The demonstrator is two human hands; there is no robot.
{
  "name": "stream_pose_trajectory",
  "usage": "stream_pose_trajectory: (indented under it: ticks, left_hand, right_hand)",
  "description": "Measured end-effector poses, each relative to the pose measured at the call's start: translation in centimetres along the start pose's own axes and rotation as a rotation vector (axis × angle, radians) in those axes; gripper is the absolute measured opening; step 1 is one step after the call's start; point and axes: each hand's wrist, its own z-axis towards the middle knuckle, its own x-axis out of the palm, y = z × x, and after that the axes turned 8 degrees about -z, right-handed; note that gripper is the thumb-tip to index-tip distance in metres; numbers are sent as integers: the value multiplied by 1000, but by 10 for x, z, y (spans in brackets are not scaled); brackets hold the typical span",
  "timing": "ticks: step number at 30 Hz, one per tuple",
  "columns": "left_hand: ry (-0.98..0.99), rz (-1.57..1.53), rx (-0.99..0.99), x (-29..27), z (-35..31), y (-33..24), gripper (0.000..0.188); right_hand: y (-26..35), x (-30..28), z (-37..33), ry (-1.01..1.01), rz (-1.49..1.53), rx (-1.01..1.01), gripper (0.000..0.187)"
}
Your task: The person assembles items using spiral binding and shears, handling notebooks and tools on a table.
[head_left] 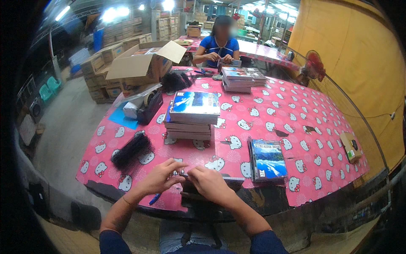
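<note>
A notebook (234, 183) with a dark edge is held at the table's near edge, below my hands. My right hand (209, 183) grips its upper edge, fingers bent over it and pointing left. My left hand (165, 175) is at the notebook's left end, thumb and fingers curled together around a small dark piece too small to name. Left of my hands lies a heap of black spiral binding coils (133, 152). To the right is a small pile of spiral-bound notebooks (268, 160) with blue waterfall covers. Ahead stands a taller stack of similar books (194, 106).
A blue-handled tool (155, 199) lies by my left forearm. Farther left are a tape dispenser (150, 106) and an open cardboard box (146, 63). Across the pink table (237, 122) a person (220, 44) handles a book behind another stack (237, 78). A red fan (314, 65) stands right.
</note>
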Motion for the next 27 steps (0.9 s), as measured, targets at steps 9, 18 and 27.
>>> stream_pose_trajectory:
  ticks: [9, 18, 27]
  left_hand:
    - [-46, 278, 131, 9, 0, 5, 29]
    - [-295, 798, 21, 115, -37, 40, 91]
    - [-302, 651, 158, 149, -76, 52, 90]
  right_hand:
    - [-3, -15, -11, -64, -186, -5, 17]
    - [-8, -16, -7, 38, -198, 87, 17]
    - [-5, -35, -28, -64, -336, -46, 25]
